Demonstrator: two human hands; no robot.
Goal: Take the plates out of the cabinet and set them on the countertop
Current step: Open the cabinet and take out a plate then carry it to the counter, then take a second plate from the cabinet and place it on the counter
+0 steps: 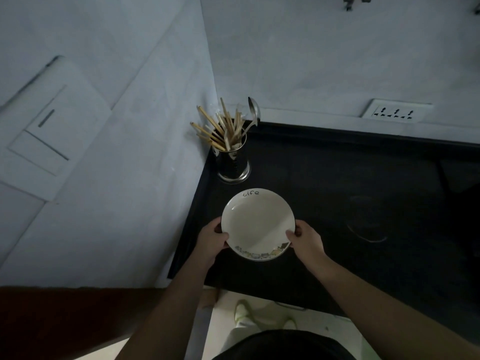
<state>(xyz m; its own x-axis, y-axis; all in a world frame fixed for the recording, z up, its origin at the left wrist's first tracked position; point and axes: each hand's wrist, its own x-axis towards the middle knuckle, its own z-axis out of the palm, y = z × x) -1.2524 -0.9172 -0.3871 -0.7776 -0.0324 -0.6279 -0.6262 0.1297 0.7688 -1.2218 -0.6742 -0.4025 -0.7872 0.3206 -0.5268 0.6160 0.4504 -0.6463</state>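
A round white plate (257, 222) with the word "life" on its far rim and a coloured pattern on its near rim is over the left end of the black countertop (350, 178). My left hand (211, 241) grips its left edge and my right hand (305, 240) grips its right edge. I cannot tell whether the plate touches the counter or hovers just above it. The cabinet is not clearly in view.
A steel utensil holder (232, 159) with chopsticks and a ladle stands in the counter's back left corner, just beyond the plate. A wall socket (396, 113) sits above the counter's back edge. A faint ring mark (366, 229) lies right of the plate. Pale walls meet at the corner.
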